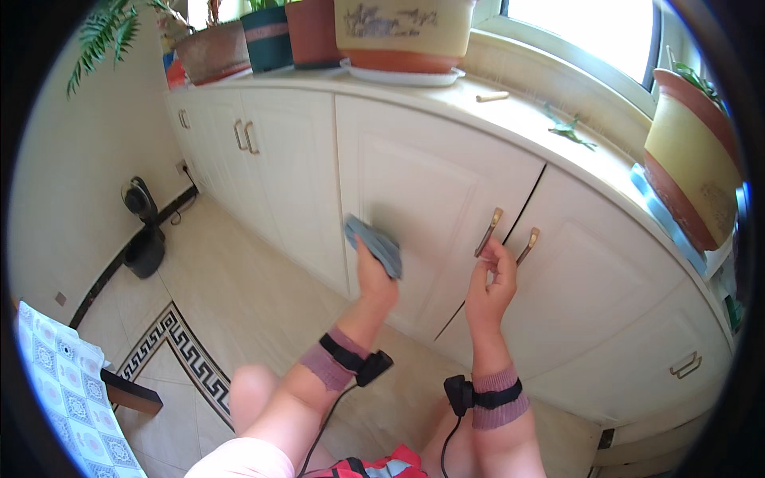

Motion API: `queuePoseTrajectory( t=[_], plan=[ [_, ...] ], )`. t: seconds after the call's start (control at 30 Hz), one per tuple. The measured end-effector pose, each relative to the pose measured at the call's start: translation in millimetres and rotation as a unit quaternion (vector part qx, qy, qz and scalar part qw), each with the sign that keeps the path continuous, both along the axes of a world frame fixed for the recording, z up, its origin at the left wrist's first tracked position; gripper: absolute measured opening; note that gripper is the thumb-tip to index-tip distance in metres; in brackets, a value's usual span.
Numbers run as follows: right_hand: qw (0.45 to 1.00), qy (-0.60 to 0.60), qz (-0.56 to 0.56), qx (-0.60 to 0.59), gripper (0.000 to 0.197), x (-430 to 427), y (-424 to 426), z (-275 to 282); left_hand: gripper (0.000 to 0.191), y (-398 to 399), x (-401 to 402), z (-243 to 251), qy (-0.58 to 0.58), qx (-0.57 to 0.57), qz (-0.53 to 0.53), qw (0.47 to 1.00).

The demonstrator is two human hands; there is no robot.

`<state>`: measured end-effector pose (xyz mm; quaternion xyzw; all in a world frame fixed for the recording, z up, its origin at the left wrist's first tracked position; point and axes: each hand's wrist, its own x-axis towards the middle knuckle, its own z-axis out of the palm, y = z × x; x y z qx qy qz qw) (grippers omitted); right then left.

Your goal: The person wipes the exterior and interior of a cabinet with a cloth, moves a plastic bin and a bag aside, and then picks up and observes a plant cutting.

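Observation:
My left hand [375, 272] holds a folded blue-grey cloth [376, 245] against, or very near, a white cabinet door [412, 161]. To its right, the fingers of my right hand [493, 278] are at the lower end of that door's metal handle [490, 232]; whether they grip it cannot be told. A second metal handle [528, 245] is on the neighbouring door [603, 269], just right of my right hand. A dark gap runs between the two doors near the top. Each forearm wears a purple cuff and a black strap with a small device and a cable.
Potted plants, among them a cream-and-brown planter [403, 36] and a tilted-looking pot [687, 161], stand on the cabinet top [442, 95] with cut leaves [571, 128]. At left are a black appliance [143, 227] on the floor and a table with a patterned cloth [72, 388].

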<state>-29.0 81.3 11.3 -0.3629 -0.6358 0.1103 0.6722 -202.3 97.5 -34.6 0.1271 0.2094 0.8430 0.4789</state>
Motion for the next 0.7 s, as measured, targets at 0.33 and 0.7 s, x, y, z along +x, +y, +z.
queuePoseTrajectory(
  t=[0.33,0.7],
  plan=[
    [0.999,0.029,0.017,-0.034,0.037,1,-9,2,0.059,47,-86,113,0.416,0.069,0.173,0.890],
    [0.997,0.001,0.058,-0.050,0.035,14,-16,11,0.076,54,33,79,0.720,0.088,0.341,0.598]
  ],
)
